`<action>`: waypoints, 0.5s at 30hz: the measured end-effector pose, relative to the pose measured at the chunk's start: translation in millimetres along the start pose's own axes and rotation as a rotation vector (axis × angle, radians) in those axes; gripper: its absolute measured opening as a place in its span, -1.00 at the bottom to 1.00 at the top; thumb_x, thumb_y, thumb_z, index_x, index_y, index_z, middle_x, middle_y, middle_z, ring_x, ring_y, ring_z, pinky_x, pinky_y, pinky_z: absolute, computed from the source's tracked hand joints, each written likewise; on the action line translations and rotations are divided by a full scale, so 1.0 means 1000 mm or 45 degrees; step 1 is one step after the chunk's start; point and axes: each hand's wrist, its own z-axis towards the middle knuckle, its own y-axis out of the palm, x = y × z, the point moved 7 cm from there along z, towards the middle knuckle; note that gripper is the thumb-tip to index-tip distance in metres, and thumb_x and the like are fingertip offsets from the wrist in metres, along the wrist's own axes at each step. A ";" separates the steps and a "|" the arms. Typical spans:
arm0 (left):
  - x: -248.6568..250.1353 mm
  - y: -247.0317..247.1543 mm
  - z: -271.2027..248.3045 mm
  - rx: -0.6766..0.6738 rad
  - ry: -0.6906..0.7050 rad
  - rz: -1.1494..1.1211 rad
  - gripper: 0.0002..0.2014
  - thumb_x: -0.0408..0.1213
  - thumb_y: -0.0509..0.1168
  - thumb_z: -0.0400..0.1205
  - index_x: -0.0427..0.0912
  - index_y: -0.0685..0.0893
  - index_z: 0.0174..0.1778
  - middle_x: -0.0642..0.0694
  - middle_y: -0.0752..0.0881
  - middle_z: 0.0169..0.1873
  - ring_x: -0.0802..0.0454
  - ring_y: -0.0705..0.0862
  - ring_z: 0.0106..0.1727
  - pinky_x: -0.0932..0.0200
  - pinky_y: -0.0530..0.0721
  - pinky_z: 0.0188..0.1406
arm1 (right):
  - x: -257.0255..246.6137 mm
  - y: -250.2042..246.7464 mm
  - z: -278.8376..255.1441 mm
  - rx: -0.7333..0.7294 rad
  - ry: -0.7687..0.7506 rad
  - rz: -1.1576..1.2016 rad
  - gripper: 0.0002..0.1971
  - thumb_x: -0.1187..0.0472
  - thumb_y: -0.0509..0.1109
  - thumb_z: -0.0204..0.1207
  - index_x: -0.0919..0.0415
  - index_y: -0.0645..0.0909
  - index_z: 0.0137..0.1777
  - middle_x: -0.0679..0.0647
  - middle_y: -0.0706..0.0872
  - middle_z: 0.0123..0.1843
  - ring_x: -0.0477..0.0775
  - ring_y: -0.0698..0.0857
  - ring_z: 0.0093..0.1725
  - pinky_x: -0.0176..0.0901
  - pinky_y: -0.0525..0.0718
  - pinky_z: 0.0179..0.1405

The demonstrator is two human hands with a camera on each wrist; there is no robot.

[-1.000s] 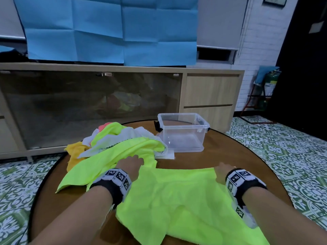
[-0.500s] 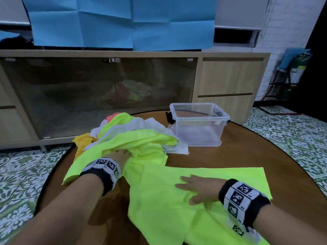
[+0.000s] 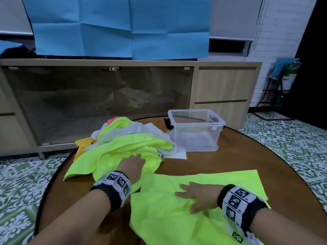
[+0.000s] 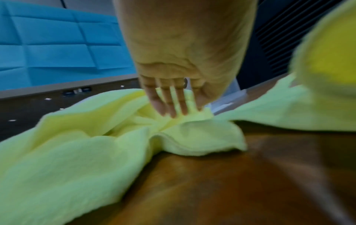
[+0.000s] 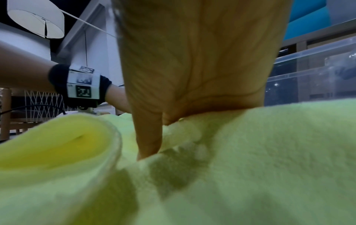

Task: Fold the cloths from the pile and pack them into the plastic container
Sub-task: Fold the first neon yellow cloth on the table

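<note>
Right hand (image 3: 198, 196), fingers flat, presses the spread yellow-green cloth (image 3: 203, 218) in front of the plastic container (image 3: 195, 129). Left hand (image 3: 131, 166) bunches a fold at the pile (image 3: 123, 138) left of the container. Pulling may drag neighbouring cloths along.

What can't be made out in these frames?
- Left hand fingertips: head view, buried in the pile; left wrist view blurred.
- Spread cloth near edge: head view, cut off by the frame.
- Container floor: head view, hazy plastic.

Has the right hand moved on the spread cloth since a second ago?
Yes. The right hand slid from the spread cloth's far right corner toward its middle, fingers flat.
</note>
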 end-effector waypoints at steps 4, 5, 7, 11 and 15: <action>0.020 0.020 -0.008 -0.174 0.144 -0.122 -0.34 -0.46 0.01 0.66 0.12 0.04 0.64 -0.06 0.36 0.51 -0.10 0.59 0.26 0.02 0.64 0.17 | -0.002 0.001 -0.002 -0.001 0.011 -0.022 -0.33 0.01 0.18 0.67 -0.22 -0.15 0.64 -0.16 -0.22 0.69 0.03 -0.16 0.68 0.21 0.02 0.63; 0.012 0.024 -0.007 -0.202 0.091 -0.152 -0.30 -0.48 0.00 0.66 0.10 -0.07 0.66 -0.05 0.31 0.56 -0.09 0.60 0.24 0.05 0.62 0.16 | -0.001 0.003 -0.002 0.002 0.016 -0.024 -0.33 0.01 0.17 0.67 -0.23 -0.15 0.64 -0.16 -0.22 0.69 0.03 -0.16 0.68 0.21 0.02 0.63; -0.004 0.030 -0.007 -0.222 0.030 -0.150 -0.33 -0.48 -0.03 0.70 0.04 -0.14 0.67 -0.06 0.15 0.64 -0.08 0.47 0.43 0.06 0.50 0.34 | 0.000 0.004 -0.002 0.010 0.016 -0.028 -0.33 0.00 0.16 0.67 -0.23 -0.16 0.64 -0.16 -0.23 0.69 0.03 -0.17 0.68 0.22 0.03 0.62; -0.030 0.038 -0.003 -0.257 -0.098 -0.061 -0.43 -0.43 -0.07 0.72 -0.05 0.00 0.67 -0.06 0.09 0.65 -0.05 0.23 0.61 0.00 0.35 0.49 | 0.001 0.001 -0.001 0.013 0.006 -0.011 -0.32 -0.01 0.19 0.66 -0.23 -0.14 0.64 -0.16 -0.22 0.69 0.02 -0.15 0.68 0.20 0.03 0.62; 0.015 -0.018 -0.018 -0.010 -0.075 -0.162 -0.68 -0.31 -0.01 0.71 -0.18 0.44 0.36 -0.13 0.52 0.29 -0.12 0.61 0.24 0.05 0.56 0.01 | 0.008 -0.013 -0.014 0.233 0.030 0.076 -0.30 -0.03 0.33 0.57 -0.07 0.08 0.64 0.02 -0.01 0.70 0.09 0.11 0.64 0.01 0.18 0.60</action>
